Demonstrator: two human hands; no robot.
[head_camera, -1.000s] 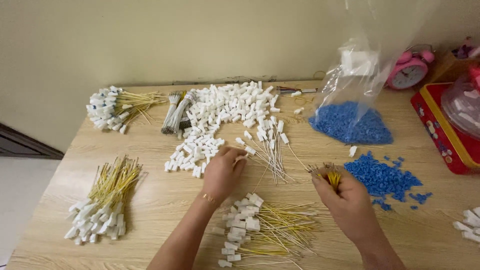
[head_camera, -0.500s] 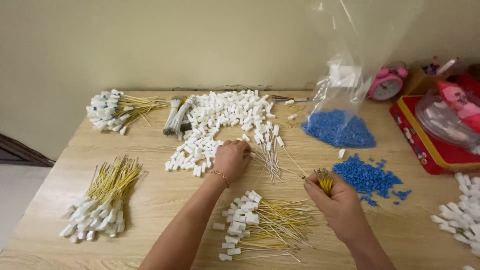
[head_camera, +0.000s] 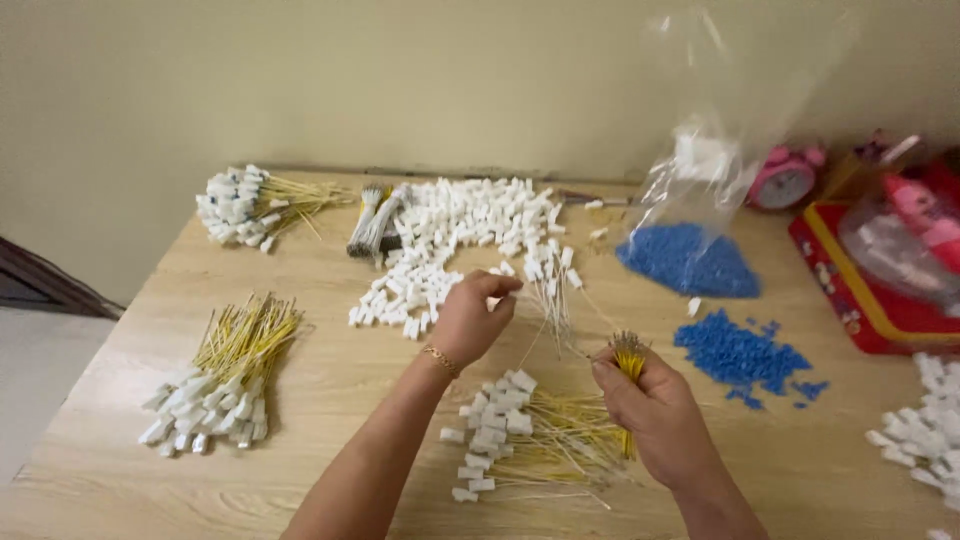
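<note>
- A person's left hand (head_camera: 470, 322), a thin gold bracelet (head_camera: 438, 358) at the wrist, hovers over the near edge of a spread of loose white connectors (head_camera: 450, 240) on the wooden desk (head_camera: 330, 400), fingers curled narrow with the tips pinched together; whether a piece sits between them cannot be told from here.
- The right hand (head_camera: 655, 410) is closed around a tuft of yellow wires (head_camera: 630, 356), their tips pointing up and away from the person.
- The white connectors lie ahead of and just beyond the left hand, which is clearly the nearer of the two; the wire tuft stands to its right, the two hands near each other but apart.
- Between and below the hands lies one pile of finished wires with white ends (head_camera: 520, 435), its long axis running left to right.
- Two more such bundles (head_camera: 225, 375) rest to the left, one near, one at the far corner.
- Blue pellets form two heaps: one inside a clear plastic bag (head_camera: 700, 190), one loose (head_camera: 740, 352) on the desk.
- A pink alarm clock (head_camera: 785, 180) and a red tray (head_camera: 850, 290) stand at the right.
</note>
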